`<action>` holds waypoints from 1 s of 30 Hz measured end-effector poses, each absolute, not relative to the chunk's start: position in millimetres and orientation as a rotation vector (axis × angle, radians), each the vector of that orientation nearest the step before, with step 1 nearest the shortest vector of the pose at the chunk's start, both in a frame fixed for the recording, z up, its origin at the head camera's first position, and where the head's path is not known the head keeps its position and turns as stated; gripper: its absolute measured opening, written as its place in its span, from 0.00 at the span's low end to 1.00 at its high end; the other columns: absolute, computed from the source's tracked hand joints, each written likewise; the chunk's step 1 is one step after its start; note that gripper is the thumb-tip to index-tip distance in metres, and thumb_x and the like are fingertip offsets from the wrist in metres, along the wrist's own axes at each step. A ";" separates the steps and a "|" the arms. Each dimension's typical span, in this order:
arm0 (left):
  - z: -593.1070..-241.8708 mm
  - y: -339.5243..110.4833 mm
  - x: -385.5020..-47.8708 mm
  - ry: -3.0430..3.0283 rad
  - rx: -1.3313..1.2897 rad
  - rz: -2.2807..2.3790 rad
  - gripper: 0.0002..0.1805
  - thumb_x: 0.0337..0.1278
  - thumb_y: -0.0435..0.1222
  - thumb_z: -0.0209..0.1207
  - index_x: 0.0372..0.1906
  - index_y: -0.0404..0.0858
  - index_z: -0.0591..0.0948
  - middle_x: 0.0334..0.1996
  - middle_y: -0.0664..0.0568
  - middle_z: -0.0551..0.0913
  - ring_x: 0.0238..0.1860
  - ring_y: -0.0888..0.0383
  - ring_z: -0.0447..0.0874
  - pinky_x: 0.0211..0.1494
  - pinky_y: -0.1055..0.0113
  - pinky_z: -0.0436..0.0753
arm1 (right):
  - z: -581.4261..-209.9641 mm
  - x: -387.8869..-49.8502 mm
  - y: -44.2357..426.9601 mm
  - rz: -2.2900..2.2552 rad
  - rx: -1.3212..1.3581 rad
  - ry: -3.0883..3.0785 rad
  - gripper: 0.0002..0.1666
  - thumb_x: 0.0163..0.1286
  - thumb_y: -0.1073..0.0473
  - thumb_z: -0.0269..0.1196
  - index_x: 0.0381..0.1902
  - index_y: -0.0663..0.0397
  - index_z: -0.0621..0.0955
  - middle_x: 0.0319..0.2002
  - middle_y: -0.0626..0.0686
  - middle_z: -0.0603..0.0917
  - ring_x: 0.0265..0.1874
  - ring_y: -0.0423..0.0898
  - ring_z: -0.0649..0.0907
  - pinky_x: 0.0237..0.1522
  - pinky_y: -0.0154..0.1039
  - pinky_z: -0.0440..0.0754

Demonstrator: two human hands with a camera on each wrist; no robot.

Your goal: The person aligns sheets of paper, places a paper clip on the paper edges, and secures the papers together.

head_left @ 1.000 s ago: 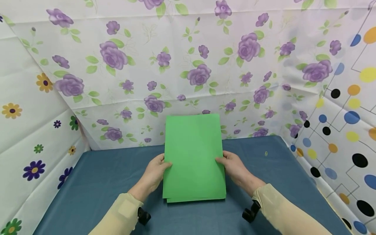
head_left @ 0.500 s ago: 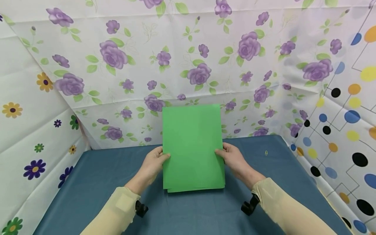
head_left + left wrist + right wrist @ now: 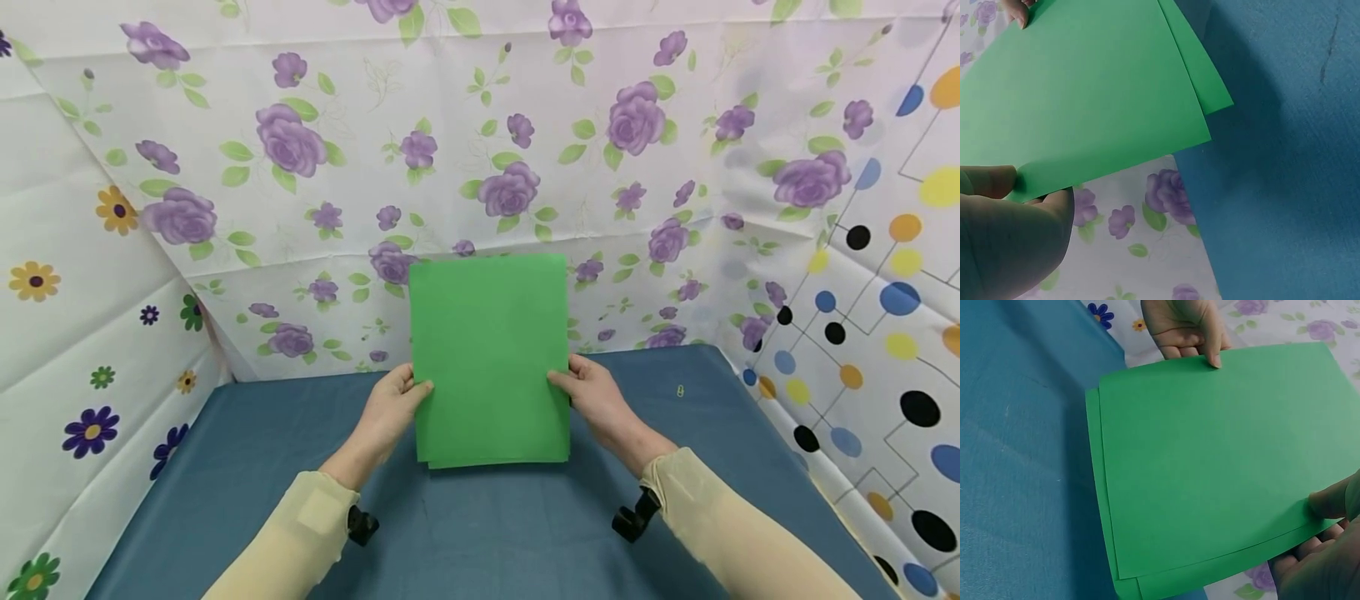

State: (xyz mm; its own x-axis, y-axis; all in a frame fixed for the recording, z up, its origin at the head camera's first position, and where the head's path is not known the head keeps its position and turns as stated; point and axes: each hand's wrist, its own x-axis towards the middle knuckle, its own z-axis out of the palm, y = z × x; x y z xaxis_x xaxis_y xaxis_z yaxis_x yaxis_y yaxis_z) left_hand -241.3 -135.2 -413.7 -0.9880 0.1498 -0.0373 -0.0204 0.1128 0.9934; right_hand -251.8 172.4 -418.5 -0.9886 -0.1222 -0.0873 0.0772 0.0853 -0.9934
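Green sheets of paper point(image 3: 489, 358), at least two and slightly out of line at the edges, are held up facing me in the middle of the head view. My left hand point(image 3: 390, 407) pinches their left edge, thumb in front and fingers behind. On the opposite edge my right hand point(image 3: 600, 398) grips them the same way. In the left wrist view, one lower corner of a rear sheet point(image 3: 1200, 75) sticks out past the front one. The right wrist view shows the offset along two sides of the sheets point(image 3: 1210, 469). Whatever lies behind the paper is hidden.
A blue cloth-covered table point(image 3: 480, 533) spreads below the hands. A small yellow paper clip point(image 3: 680, 391) lies at its back right. Patterned sheeting point(image 3: 450, 108) rises behind and on both sides. Each wrist carries a black camera mount point(image 3: 636, 515).
Both hands have lifted the green sheets higher and tilted them more upright. The lower edge has risen in the head view. The paper clip stays where it was.
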 end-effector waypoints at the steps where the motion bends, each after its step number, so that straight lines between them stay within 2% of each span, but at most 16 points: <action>1: -413.3 -135.0 -241.6 2.253 0.131 2.002 0.21 0.80 0.32 0.50 0.71 0.34 0.69 0.64 0.40 0.77 0.62 0.46 0.78 0.66 0.49 0.78 | -418.1 -252.2 172.3 -2.033 -0.043 2.202 0.28 0.81 0.61 0.56 0.75 0.61 0.68 0.66 0.63 0.77 0.65 0.57 0.77 0.69 0.54 0.73; 7: -409.1 -134.3 -241.0 2.332 0.113 1.967 0.19 0.80 0.33 0.50 0.69 0.34 0.71 0.61 0.40 0.80 0.61 0.46 0.79 0.65 0.49 0.78 | -414.6 -252.8 170.2 -2.062 -0.044 2.215 0.27 0.81 0.62 0.57 0.74 0.62 0.70 0.66 0.64 0.78 0.64 0.58 0.77 0.68 0.53 0.74; 18: -409.1 -134.2 -240.9 2.370 0.125 1.989 0.18 0.81 0.35 0.50 0.66 0.33 0.73 0.59 0.37 0.80 0.60 0.44 0.79 0.63 0.47 0.79 | -416.9 -256.0 167.5 -2.040 -0.054 2.314 0.22 0.79 0.61 0.59 0.67 0.60 0.77 0.56 0.60 0.85 0.55 0.54 0.83 0.60 0.52 0.80; 30: -419.0 -133.9 -242.0 2.377 0.107 2.008 0.18 0.81 0.33 0.50 0.68 0.33 0.72 0.59 0.37 0.80 0.59 0.44 0.80 0.61 0.48 0.81 | -424.5 -257.6 164.1 -2.037 -0.062 2.322 0.23 0.79 0.62 0.59 0.68 0.61 0.76 0.57 0.61 0.84 0.56 0.55 0.83 0.61 0.53 0.80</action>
